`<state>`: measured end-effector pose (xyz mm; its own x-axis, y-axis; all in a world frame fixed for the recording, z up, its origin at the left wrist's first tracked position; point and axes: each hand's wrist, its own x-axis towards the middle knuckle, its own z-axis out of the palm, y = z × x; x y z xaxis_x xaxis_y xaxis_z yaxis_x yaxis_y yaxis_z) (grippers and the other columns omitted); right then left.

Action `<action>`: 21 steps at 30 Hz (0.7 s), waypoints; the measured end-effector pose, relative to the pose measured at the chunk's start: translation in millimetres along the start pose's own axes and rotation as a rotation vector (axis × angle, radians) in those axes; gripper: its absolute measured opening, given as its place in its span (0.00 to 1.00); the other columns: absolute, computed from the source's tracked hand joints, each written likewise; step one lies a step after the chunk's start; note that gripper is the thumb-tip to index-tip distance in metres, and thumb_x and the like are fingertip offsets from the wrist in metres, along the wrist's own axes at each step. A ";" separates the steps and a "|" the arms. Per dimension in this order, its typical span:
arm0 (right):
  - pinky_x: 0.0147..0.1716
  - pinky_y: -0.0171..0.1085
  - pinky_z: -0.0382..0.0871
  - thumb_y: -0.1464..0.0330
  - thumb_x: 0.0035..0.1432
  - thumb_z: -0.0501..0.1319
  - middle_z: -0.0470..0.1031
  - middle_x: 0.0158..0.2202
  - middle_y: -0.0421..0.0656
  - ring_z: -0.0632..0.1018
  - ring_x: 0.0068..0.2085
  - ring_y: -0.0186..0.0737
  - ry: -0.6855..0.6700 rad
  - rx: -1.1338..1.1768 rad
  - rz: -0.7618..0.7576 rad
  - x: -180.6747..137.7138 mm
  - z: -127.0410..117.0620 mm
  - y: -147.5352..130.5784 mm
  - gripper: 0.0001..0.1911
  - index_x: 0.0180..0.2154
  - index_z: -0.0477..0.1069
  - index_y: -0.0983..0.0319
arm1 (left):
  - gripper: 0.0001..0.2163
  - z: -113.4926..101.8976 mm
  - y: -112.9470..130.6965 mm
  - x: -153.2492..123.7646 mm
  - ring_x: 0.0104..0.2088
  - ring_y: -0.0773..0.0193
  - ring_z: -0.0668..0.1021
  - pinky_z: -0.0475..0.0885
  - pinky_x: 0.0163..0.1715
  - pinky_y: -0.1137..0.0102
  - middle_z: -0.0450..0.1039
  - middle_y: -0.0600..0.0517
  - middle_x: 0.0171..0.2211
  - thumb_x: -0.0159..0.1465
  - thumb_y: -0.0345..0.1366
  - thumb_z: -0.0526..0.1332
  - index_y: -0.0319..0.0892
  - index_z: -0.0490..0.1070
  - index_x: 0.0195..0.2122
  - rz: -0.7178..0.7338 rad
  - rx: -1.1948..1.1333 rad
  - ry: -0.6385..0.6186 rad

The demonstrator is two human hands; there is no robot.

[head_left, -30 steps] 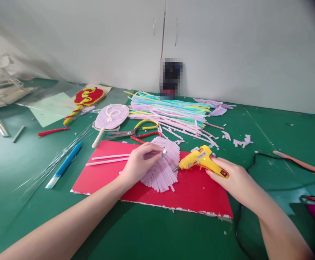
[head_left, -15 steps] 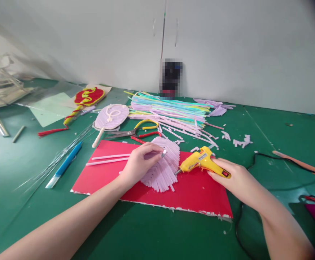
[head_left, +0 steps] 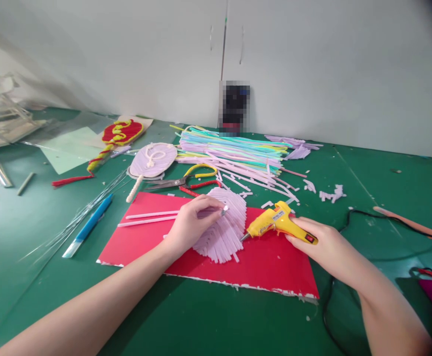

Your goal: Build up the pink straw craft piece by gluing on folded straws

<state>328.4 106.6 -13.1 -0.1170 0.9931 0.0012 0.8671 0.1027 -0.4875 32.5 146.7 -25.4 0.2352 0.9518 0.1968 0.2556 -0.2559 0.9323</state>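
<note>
My left hand (head_left: 195, 220) rests over a lilac leaf-shaped piece (head_left: 225, 237) made of pipe cleaners laid side by side. Thumb and forefinger are pinched together; a small pale bit shows at their tips, too little to name. Two lilac pipe cleaners (head_left: 149, 218) stick out left of this hand, their right ends hidden by it. In my right hand (head_left: 321, 240) is a yellow hot glue gun (head_left: 275, 221), gripped by its handle. Its metal nozzle points left, close to the right edge of the lilac piece. Under everything lies a red board (head_left: 275, 274).
Behind the board are scissors (head_left: 186, 182), a bundle of pastel pipe cleaners (head_left: 230, 148) and a lilac fan (head_left: 154, 160). A red-and-yellow fan (head_left: 122, 132), thin wires (head_left: 85, 212) and a blue cutter-like tool (head_left: 89, 225) lie left. A black cord (head_left: 327, 306) runs at right.
</note>
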 end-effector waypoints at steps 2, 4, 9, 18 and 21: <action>0.36 0.37 0.77 0.60 0.56 0.58 0.77 0.49 0.47 0.80 0.46 0.50 -0.004 -0.005 0.001 -0.2 -0.2 0.3 0.19 0.46 0.77 0.59 | 0.04 -0.1 0.0 0.1 0.41 0.62 0.77 0.72 0.43 0.69 0.74 0.50 0.38 0.60 0.31 0.61 0.42 0.75 0.36 0.002 0.006 -0.004; 0.36 0.37 0.77 0.59 0.56 0.59 0.77 0.50 0.47 0.80 0.46 0.50 -0.001 -0.013 0.005 -0.6 -0.2 1.3 0.19 0.47 0.77 0.59 | 0.05 -0.4 0.2 0.0 0.41 0.62 0.77 0.72 0.44 0.68 0.74 0.50 0.38 0.60 0.31 0.61 0.43 0.75 0.36 0.003 0.014 -0.003; 0.35 0.36 0.77 0.59 0.56 0.58 0.77 0.50 0.47 0.80 0.46 0.50 -0.004 -0.021 0.011 -0.9 0.6 3.1 0.20 0.47 0.76 0.60 | 0.05 -0.7 0.9 -0.8 0.41 0.62 0.77 0.73 0.43 0.68 0.75 0.50 0.38 0.60 0.31 0.61 0.43 0.75 0.36 0.000 0.013 0.000; 0.39 0.37 0.76 0.60 0.56 0.58 0.77 0.50 0.48 0.79 0.47 0.50 0.042 -0.013 -0.004 0.6 3.0 0.9 0.21 0.48 0.75 0.61 | 0.05 -0.6 1.3 -0.2 0.41 0.62 0.77 0.72 0.44 0.69 0.74 0.50 0.38 0.60 0.30 0.62 0.43 0.76 0.36 0.005 0.008 -0.001; 0.39 0.38 0.76 0.60 0.55 0.58 0.77 0.49 0.48 0.79 0.47 0.50 0.056 -0.015 0.000 1.1 3.6 -0.6 0.21 0.47 0.76 0.61 | 0.05 -0.6 1.0 -0.6 0.41 0.62 0.77 0.71 0.44 0.69 0.74 0.50 0.38 0.60 0.30 0.62 0.43 0.76 0.36 0.006 0.007 -0.004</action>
<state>326.1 107.5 -15.9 -0.0900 0.9947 0.0497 0.8743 0.1028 -0.4743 32.1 146.0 -24.4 0.2405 0.9497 0.2007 0.2612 -0.2624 0.9289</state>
